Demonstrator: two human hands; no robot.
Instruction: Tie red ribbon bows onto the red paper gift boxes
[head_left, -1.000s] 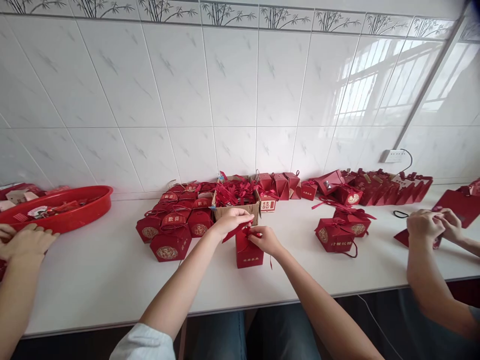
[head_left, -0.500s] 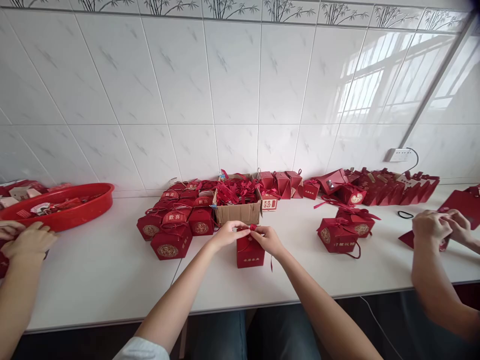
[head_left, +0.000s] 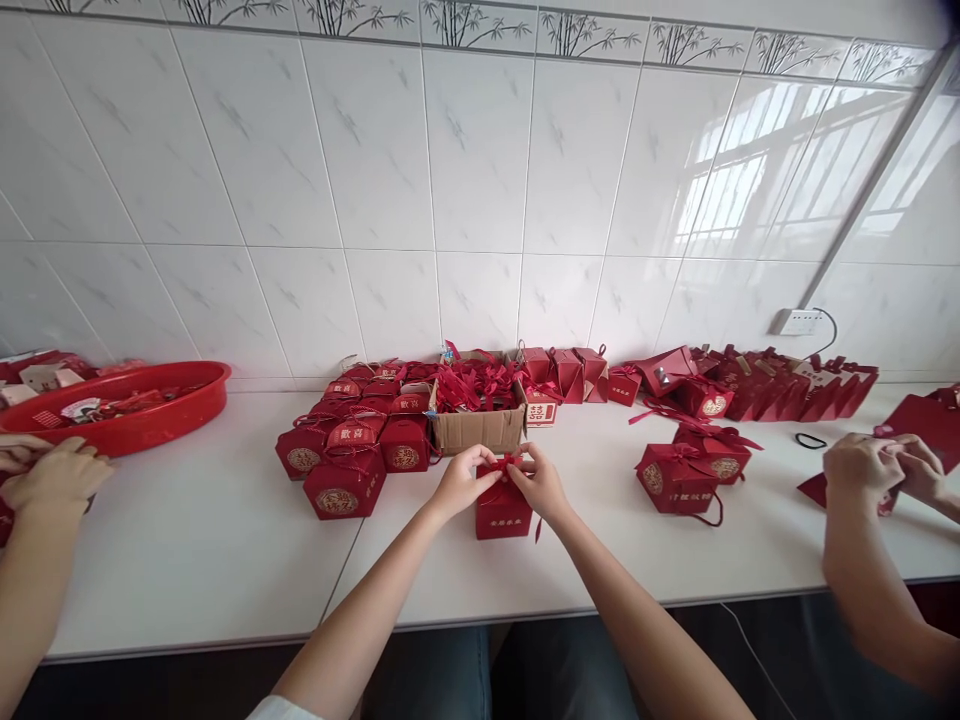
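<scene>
Now pinching the red ribbon (head_left: 509, 464) with left-hand grip (head_left: 459, 483) and right-hand grip (head_left: 545, 486) alike, atop the red box (head_left: 502, 520) upright at lower centre of the frame, best pulling gently and evenly both ways without denting it

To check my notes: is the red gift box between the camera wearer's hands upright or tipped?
Upright: the red gift box stands on the white table, its gold lettering level.

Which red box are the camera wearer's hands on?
The lone box in front of the cardboard carton; left hand and right hand touch its ribbon, while other boxes stand apart.
</scene>
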